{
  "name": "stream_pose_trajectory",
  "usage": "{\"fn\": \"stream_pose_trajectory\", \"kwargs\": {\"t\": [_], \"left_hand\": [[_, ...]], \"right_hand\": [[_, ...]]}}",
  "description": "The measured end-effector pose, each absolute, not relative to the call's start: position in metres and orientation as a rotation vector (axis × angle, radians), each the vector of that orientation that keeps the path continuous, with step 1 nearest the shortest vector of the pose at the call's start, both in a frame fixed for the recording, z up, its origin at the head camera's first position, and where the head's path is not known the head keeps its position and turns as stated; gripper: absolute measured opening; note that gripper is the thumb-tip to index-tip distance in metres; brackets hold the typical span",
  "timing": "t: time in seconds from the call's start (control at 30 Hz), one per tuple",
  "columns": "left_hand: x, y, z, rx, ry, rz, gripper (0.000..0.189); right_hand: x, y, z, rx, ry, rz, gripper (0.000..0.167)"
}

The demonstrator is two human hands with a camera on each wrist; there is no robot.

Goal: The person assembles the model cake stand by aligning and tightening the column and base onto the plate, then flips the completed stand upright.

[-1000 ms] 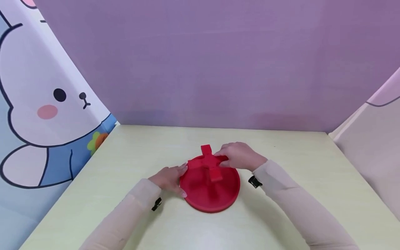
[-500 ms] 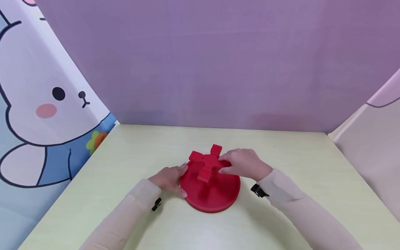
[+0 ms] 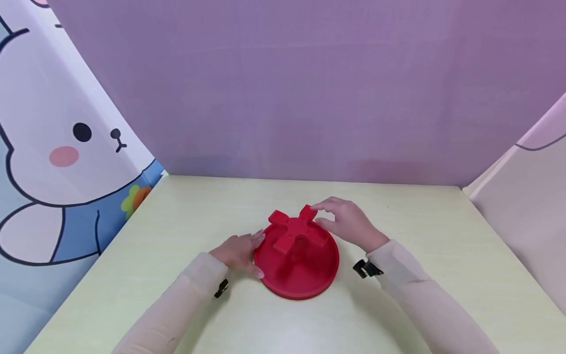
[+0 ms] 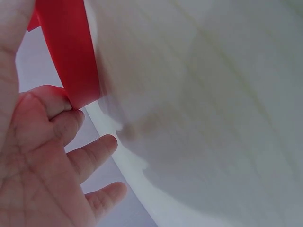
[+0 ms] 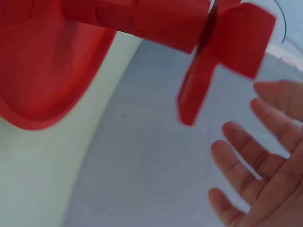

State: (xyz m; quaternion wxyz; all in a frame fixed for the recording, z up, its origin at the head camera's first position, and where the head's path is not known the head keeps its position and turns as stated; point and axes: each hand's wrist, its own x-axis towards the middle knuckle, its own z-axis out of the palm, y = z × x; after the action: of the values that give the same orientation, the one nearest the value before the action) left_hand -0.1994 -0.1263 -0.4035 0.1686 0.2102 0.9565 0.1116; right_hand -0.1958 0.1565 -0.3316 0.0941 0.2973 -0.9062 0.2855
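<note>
A red stand has a round, low-rimmed base (image 3: 305,282), a short post and a red cross-shaped top (image 3: 295,228) with stubby block ends. The base lies on the table. My left hand (image 3: 239,252) grips its left edge, thumb toward the front and fingers farther back; the left wrist view has fingertips against the red rim (image 4: 71,56). My right hand (image 3: 347,221) is beside the far right arm of the cross, index fingertip right at its end block. In the right wrist view, the spread fingers (image 5: 241,170) hold nothing and stand apart from the red top (image 5: 175,23).
A pale wood-patterned table (image 3: 199,206) lies under the stand. Behind it rises a purple backdrop (image 3: 283,88). A sheet with a cartoon rabbit (image 3: 66,118) hangs at the left, and a pale sheet (image 3: 526,206) borders the right side.
The cross-shaped top has turned clockwise over the base. My right hand has let go of its arm and shifted slightly away. The left hand and base stay put.
</note>
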Motion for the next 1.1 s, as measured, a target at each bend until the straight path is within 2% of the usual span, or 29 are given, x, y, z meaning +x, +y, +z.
{"fn": "stream_pose_trajectory", "kwargs": {"t": [0.17, 0.4, 0.67, 1.1], "left_hand": [[-0.198, -0.127, -0.402, 0.605, 2.705, 0.321, 0.1], [-0.198, -0.129, -0.403, 0.624, 2.706, 0.306, 0.099], [-0.199, -0.127, -0.402, 0.602, 2.712, 0.297, 0.1], [-0.199, -0.127, -0.401, 0.594, 2.708, 0.313, 0.101]], "right_hand": [[-0.21, 0.159, -0.346, 0.931, -2.726, 1.116, 0.043], [-0.223, 0.157, -0.359, 0.94, -2.747, 1.41, 0.049], [-0.23, 0.151, -0.366, 0.906, -2.69, 1.726, 0.049], [-0.228, 0.162, -0.372, 0.868, -2.69, 1.547, 0.032]]}}
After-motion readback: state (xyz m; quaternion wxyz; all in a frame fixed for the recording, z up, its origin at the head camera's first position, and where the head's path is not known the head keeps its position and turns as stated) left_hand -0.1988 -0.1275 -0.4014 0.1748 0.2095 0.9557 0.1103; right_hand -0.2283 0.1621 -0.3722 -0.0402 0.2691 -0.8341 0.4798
